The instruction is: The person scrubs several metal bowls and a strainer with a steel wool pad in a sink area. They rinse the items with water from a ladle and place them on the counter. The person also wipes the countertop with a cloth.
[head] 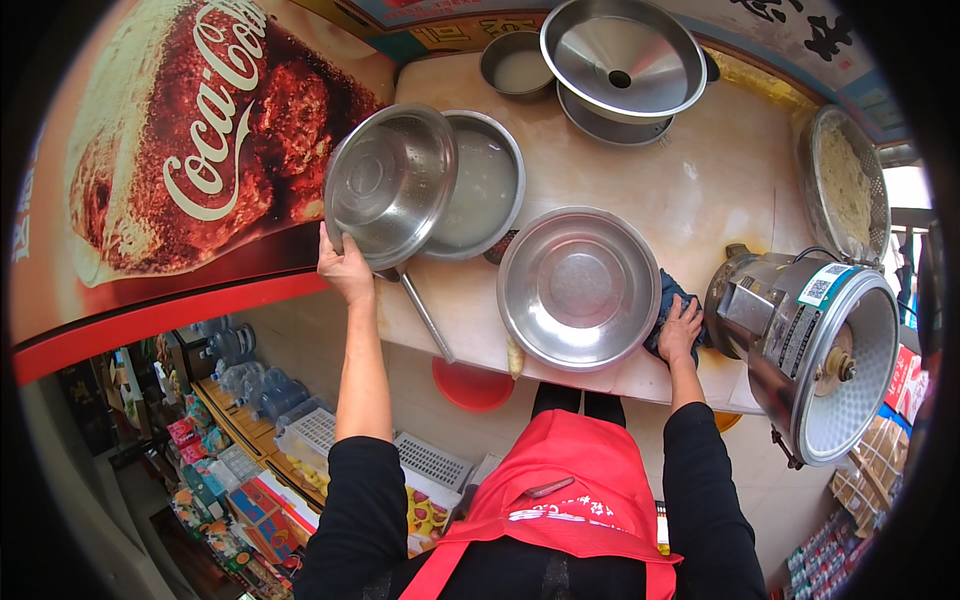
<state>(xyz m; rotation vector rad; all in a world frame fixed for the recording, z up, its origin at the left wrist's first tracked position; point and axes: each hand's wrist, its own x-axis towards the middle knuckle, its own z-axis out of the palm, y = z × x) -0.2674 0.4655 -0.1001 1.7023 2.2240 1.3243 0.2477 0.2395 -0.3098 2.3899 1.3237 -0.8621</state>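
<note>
My left hand (346, 264) grips the near rim of a stainless steel basin (390, 180), which is tilted and partly covers another metal basin (480, 187) of cloudy liquid. Below that rim, a metal handle (426, 315) points toward the table's front edge; what it belongs to is hidden. My right hand (680, 328) holds a bunched dark blue cloth (671, 289) against the tabletop, fingers spread over it. Between my hands stands a wide steel basin (579, 289) with nothing in it. A pale piece of food (514, 356), perhaps a root vegetable, lies by its left side at the table edge.
A steel grinding machine (795, 345) stands right of the cloth. Behind it is a perforated metal basin (876, 161) of pale mash. A large metal funnel (619, 56) and a pot (517, 67) of whitish liquid stand at the back. A red plastic basin (472, 386) sits below the table edge.
</note>
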